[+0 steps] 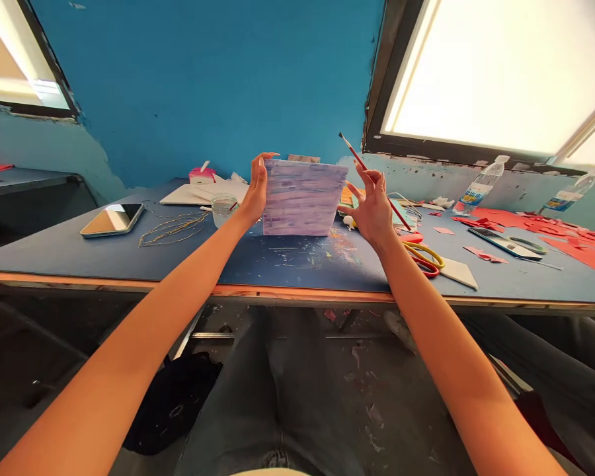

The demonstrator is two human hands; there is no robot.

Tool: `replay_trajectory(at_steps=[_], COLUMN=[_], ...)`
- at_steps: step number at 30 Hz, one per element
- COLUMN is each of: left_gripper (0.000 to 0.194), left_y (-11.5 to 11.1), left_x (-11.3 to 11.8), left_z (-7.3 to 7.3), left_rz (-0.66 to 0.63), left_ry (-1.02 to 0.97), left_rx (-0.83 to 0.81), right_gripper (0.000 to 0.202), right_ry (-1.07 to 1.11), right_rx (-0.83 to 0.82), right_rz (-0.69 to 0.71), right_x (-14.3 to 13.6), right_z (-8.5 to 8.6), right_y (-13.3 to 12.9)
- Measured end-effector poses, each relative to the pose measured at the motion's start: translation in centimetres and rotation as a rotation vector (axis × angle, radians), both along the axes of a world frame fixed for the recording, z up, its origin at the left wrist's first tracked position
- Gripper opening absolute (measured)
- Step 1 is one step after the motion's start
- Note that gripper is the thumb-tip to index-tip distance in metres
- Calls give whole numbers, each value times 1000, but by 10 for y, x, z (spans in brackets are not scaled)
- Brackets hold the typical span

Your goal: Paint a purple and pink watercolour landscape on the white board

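Note:
A square panel (pixel 303 198) painted in streaky purple and lilac stands upright on the blue table (pixel 188 254). My left hand (pixel 258 188) grips its left edge, the thumb on the near side and the fingers at the top corner. At the panel's right edge is my right hand (pixel 371 205), with a dark red paintbrush (pixel 398 213) between its fingers, bristles pointing up and to the left. Its lower fingers reach toward the panel; whether they touch it is unclear. A glass jar of cloudy water (pixel 223 208) sits just left of the panel.
A phone (pixel 112 220) and loose golden cord (pixel 171 229) lie at left. Right of centre are scissors (pixel 429 259), a white card piece (pixel 457 272), another phone (pixel 504 242) and red paper scraps (pixel 580 251). A plastic bottle (pixel 482 185) stands behind. Another person's legs (pixel 550 350) show below.

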State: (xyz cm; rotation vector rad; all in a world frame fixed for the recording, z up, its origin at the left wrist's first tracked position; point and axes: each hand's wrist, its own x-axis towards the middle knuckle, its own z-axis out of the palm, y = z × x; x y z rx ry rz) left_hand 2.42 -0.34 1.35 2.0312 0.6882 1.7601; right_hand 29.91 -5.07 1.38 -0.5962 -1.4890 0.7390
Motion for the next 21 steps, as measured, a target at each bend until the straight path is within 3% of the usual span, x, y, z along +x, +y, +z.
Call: replay_trajectory(at_steps=[3, 11, 21], left_gripper=[77, 73, 72], left_y=[0, -4, 12], left_x=[0, 3, 0], left_z=[1, 2, -4], left_rz=[-5, -16, -71], left_ry=[25, 12, -42], left_rx=[71, 67, 83], right_gripper=[55, 55, 58], right_ry=[17, 19, -16], right_rx=[5, -2, -2], right_rz=[17, 17, 12], right_x=[-1, 1, 0], right_z=[1, 0, 0], right_y=[-3, -1, -2])
